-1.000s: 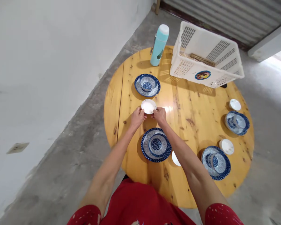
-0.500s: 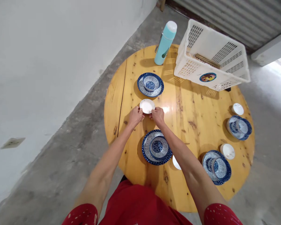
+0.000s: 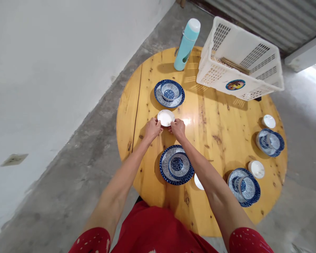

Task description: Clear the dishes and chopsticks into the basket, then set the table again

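Dish (image 3: 165, 117), white and shallow, is gripped at its rim by 2 hands. The left hand (image 3: 153, 128) pinches the left side between thumb and fingers; the right hand (image 3: 177, 128) pinches the right side likewise. Whether the dish touches the wooden table (image 3: 205, 130) beneath is hard to tell from above.

Just beyond the dish lies a far plate (image 3: 158, 97), blue-patterned, with a far bowl (image 3: 170, 92) on it. On the person's side of the dish, a near plate (image 3: 165, 171) carries a near bowl (image 3: 179, 164); beside them is a white cup (image 3: 198, 182), partly covered by the right forearm (image 3: 209, 173).

Well to the right of the dish stand 2 white bowls (image 3: 256, 169) and 2 more plate-and-bowl sets (image 3: 252, 201). Beyond the dish, a turquoise flask (image 3: 184, 49) stands upright, with a white crate (image 3: 216, 78) farther right holding thin sticks (image 3: 235, 66).
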`<state>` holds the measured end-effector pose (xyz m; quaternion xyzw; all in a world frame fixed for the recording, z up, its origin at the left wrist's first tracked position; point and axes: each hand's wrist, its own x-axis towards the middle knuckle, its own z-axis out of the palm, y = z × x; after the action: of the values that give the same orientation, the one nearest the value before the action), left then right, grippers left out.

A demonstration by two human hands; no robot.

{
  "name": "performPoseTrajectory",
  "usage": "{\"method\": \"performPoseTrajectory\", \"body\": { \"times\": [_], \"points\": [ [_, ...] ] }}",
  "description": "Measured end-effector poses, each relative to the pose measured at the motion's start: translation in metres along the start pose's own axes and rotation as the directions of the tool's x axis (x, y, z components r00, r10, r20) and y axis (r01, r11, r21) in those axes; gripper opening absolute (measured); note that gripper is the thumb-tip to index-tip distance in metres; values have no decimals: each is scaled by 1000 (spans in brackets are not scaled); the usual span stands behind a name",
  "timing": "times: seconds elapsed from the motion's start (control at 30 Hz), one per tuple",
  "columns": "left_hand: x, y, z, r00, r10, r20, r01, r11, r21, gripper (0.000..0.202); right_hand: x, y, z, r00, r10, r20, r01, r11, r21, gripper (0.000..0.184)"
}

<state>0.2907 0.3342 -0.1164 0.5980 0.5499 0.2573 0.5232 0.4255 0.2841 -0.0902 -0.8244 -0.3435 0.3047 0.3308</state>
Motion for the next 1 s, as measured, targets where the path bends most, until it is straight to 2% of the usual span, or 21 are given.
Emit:
{"method": "performPoseTrajectory", "body": {
  "times": [0.17,0.4,1.0],
  "points": [
    [3,-1,1,1000,-6,11,6,999,42,14,0,1,-1,1000,9,7,-10,1000,13,19],
    [0,4,-1,998,-28,53,24,997,74,18,0,-1,-3,1000,7,16,-6,998,-63,22],
    [-6,9,-2,999,-47,28,48,998,-28,15,2,-3,-4,998,-36,48,42,991,-128,20]
  ]
}}
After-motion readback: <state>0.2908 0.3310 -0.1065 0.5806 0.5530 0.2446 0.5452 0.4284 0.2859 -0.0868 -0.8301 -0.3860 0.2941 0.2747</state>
